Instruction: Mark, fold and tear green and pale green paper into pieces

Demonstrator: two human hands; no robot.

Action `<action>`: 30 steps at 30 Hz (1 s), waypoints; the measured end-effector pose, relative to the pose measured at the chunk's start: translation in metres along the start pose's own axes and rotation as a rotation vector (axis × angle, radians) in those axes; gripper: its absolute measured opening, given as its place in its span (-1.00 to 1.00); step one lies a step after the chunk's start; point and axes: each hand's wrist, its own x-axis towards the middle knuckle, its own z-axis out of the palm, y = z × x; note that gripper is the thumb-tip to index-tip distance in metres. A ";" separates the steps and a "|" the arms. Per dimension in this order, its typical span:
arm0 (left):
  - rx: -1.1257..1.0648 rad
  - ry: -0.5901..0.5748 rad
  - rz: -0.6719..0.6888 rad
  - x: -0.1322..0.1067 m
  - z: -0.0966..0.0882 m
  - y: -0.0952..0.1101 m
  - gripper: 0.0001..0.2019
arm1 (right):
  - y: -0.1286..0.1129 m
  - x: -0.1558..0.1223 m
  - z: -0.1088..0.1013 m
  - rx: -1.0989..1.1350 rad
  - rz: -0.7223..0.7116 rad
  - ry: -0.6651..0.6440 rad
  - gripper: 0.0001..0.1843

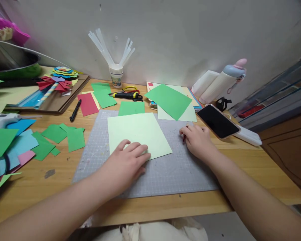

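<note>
A sheet of pale green paper [137,130] lies on a grey gridded cutting mat [165,180]. My left hand [130,160] rests on its near edge, palm down with the fingers a little apart. To the right of the sheet, my right hand [198,140] is closed around a thin dark red pencil [184,136], mostly hidden by the fingers. A green paper piece [131,108] sticks out behind the pale sheet.
Green paper scraps [76,139] and a black pen [76,110] are on the left. At the back stand a paper cup [116,75] with white strips, a yellow-black cutter [126,95] and a bright green sheet [169,100]. A phone [218,121] and a bottle [220,82] are right.
</note>
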 end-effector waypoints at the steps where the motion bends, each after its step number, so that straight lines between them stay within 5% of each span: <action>1: 0.014 -0.019 0.011 0.004 0.002 0.005 -0.75 | 0.004 0.006 0.003 0.002 -0.010 -0.004 -0.69; 8: 0.187 -0.039 0.055 0.025 0.012 0.014 -0.68 | -0.007 0.004 -0.001 0.039 -0.040 0.076 -0.55; 13: 0.235 -0.098 0.089 0.038 0.011 0.018 -0.61 | -0.033 -0.011 -0.003 0.525 -0.292 -0.071 -0.64; 22: 0.223 -0.054 0.084 0.065 0.018 0.027 -0.61 | -0.029 -0.003 0.017 0.700 -0.235 -0.108 -0.63; 30: 0.250 -0.043 0.108 0.055 0.017 0.023 -0.68 | -0.027 -0.004 0.020 0.686 -0.247 -0.096 -0.63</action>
